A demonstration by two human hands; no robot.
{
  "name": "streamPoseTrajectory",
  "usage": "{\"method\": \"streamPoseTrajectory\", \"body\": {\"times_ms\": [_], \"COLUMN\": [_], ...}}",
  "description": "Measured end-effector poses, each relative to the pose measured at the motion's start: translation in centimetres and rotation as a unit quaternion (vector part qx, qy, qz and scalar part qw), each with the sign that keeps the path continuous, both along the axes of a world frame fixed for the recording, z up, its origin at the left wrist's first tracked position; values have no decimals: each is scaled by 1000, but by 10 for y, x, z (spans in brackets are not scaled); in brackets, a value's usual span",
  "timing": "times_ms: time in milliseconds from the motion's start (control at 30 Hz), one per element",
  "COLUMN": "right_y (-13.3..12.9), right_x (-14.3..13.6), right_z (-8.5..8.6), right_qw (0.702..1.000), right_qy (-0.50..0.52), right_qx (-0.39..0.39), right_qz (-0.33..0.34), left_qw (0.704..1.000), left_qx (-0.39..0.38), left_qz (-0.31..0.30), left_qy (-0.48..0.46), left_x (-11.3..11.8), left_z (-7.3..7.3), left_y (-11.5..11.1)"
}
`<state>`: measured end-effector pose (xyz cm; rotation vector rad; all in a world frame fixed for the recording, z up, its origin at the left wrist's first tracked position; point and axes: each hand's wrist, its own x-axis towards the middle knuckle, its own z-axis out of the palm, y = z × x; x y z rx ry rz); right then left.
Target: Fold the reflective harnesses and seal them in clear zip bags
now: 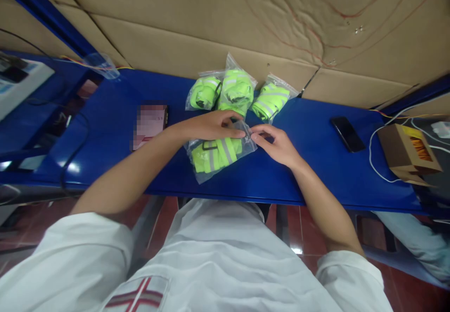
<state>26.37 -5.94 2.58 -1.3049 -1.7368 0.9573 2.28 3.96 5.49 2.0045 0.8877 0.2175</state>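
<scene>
A clear zip bag (249, 147) lies on the blue table near its front edge. Inside it is a folded neon-yellow strap bundle (220, 155) with grey reflective bands and a black buckle. My left hand (214, 125) reaches over the bag, its fingers pinching the top edge. At the right end of that same edge, my right hand (276, 144) pinches the plastic between thumb and fingers. Just behind my hands lie more bagged neon bundles: one at the left (204, 91), one in the middle (237, 87) and one at the right (270, 101).
On the blue table (316, 171), a black phone (348, 133) and an open cardboard box (408, 152) with a white cable are at the right. A blurred-out booklet or box (150, 125) lies left of my arm. A cardboard-covered wall (197, 35) borders the back; a clear plastic cup (101, 65) is at left.
</scene>
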Motion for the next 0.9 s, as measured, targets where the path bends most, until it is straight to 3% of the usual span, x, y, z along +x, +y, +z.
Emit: {"method": "streamPoseTrajectory", "body": {"times_ms": [133,267,367,633,900], "right_y": [-3,-2,-1,7,8], "right_x": [-7,-13,-11,6,4], "right_z": [-6,-7,-3,-3,-6], "right_qw": [999,986,970,960,976], "right_qy": [10,151,229,219,163], "right_qx": [-17,-76,-68,-128,-23], "right_qz": [33,-5,-38,-118,-142], "left_qw": [983,913,885,896,906], "left_qx": [-78,-210,-271,-201,-149], "left_qz": [107,177,209,263,238], "left_qy": [-129,-301,-316,-294,-318], "left_x": [-4,-6,-8,-10,-11], "left_z": [-9,-16,-24,-31,-31], "left_y": [-6,-16,-17,-20,-19]}}
